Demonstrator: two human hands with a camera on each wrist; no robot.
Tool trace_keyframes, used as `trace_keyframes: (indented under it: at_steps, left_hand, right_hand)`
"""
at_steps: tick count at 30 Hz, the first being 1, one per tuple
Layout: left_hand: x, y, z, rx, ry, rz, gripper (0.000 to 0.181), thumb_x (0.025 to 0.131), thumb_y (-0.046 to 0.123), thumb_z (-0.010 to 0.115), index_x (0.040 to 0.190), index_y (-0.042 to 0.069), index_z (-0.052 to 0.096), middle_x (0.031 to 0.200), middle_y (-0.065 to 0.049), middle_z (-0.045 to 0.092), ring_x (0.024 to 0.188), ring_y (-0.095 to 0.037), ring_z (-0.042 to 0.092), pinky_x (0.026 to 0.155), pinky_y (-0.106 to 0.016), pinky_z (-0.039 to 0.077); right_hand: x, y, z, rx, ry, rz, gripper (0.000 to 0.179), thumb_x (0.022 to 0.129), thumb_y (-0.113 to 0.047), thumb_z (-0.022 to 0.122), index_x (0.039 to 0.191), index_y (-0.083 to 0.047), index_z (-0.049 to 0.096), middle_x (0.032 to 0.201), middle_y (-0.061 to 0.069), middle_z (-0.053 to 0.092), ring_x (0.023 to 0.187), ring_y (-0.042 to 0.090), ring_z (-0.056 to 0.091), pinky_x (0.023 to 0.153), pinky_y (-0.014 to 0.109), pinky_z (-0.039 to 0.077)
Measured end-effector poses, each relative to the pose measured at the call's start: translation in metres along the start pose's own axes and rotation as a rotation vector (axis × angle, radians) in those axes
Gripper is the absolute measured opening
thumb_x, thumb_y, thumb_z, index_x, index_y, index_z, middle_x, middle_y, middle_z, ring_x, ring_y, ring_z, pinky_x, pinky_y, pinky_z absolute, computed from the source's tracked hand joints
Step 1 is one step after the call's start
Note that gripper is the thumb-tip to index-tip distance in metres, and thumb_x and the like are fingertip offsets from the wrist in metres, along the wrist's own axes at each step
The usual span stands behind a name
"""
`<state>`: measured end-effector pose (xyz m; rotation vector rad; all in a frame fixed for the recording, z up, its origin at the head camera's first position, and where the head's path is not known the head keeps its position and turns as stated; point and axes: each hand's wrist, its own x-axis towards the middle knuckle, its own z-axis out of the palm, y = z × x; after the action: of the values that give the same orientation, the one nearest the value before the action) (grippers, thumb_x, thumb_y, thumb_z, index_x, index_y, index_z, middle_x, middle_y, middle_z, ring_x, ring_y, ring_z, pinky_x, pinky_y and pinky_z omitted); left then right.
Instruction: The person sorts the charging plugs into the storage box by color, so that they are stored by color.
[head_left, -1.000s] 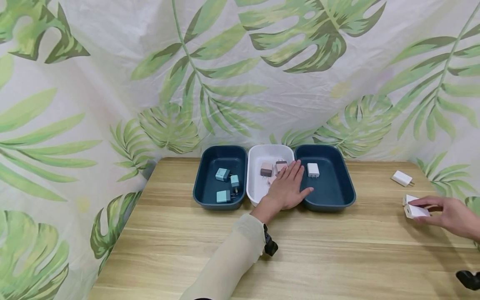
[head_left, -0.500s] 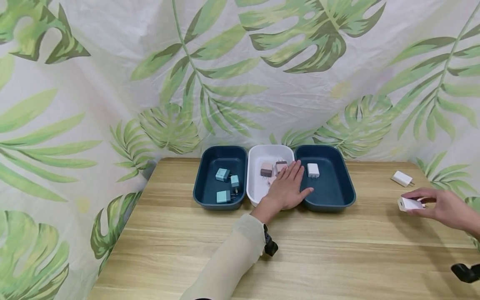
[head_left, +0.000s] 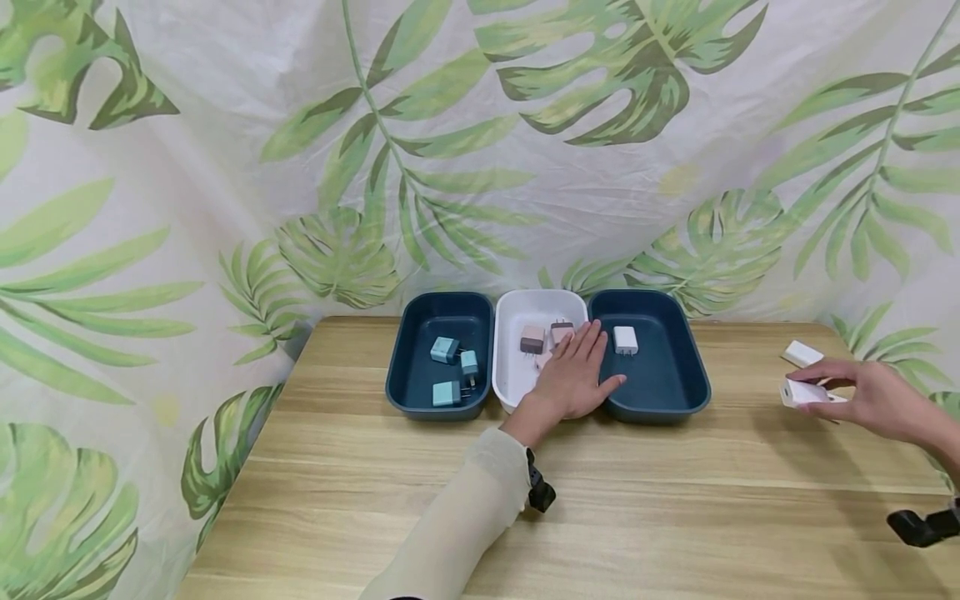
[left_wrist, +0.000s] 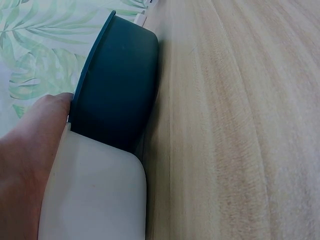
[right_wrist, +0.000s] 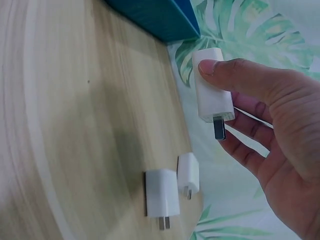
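My right hand (head_left: 885, 400) pinches a white charger plug (right_wrist: 212, 90) between thumb and fingers, above the table, with a metal prong showing. Two more white charger plugs lie on the table below it: a nearer plug (right_wrist: 162, 192) and a farther plug (right_wrist: 188, 172). In the head view only the farther one shows clearly. My left hand (head_left: 570, 379) lies with straight fingers across the white tray (head_left: 506, 375), its thumb reaching over the rim of the right dark blue tray (head_left: 693, 367). Inside that blue tray sits one white charger plug (head_left: 625, 340).
Pink-and-brown charger plugs (head_left: 532, 339) lie in the white tray, partly covered by the left hand. The left dark blue tray (head_left: 401, 375) holds three teal charger plugs (head_left: 447, 392). All three trays stand side by side at the wooden table's (head_left: 352, 467) back edge, before a leaf-print cloth (head_left: 450, 208).
My right hand has lifted the white charger plug from the table and carried it a little left and toward the back. The left hand has stayed in place.
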<state>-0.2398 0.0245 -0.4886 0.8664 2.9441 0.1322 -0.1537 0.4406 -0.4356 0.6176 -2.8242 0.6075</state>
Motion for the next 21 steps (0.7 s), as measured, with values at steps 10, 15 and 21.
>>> trace_keyframes:
  at_steps: [10, 15, 21]
  left_hand:
    - [0.000, 0.000, 0.000, 0.003, 0.008, -0.001, 0.083, 0.110, 0.067, 0.026, 0.172, 0.015, 0.009, 0.180, -0.001, -0.003, 0.165, -0.016, -0.007, 0.133, -0.037, 0.001]
    - [0.000, 0.000, 0.001, -0.004, -0.003, 0.001, 0.084, 0.110, 0.067, 0.026, 0.172, 0.015, 0.008, 0.179, -0.001, -0.005, 0.164, -0.016, -0.009, 0.133, -0.038, 0.000]
    - [0.000, 0.000, 0.000, 0.004, 0.004, 0.002, 0.083, 0.110, 0.067, 0.026, 0.172, 0.015, 0.008, 0.180, -0.001, -0.004, 0.164, -0.016, -0.009, 0.133, -0.038, 0.001]
  right_hand:
    - [0.018, -0.012, 0.002, -0.011, 0.020, -0.026, 0.045, 0.069, -0.005, 0.098, 0.110, -0.013, 0.081, 0.098, -0.006, 0.075, 0.085, -0.011, 0.060, 0.069, 0.005, 0.045]
    - [0.025, -0.018, 0.001, -0.011, 0.010, -0.027, 0.042, 0.072, -0.009, 0.098, 0.110, -0.014, 0.082, 0.099, -0.002, 0.075, 0.085, -0.010, 0.059, 0.067, 0.010, 0.046]
    - [0.036, -0.025, 0.003, -0.002, -0.007, -0.066, 0.040, 0.073, -0.007, 0.097, 0.110, -0.013, 0.081, 0.099, -0.002, 0.077, 0.085, -0.007, 0.061, 0.072, 0.008, 0.047]
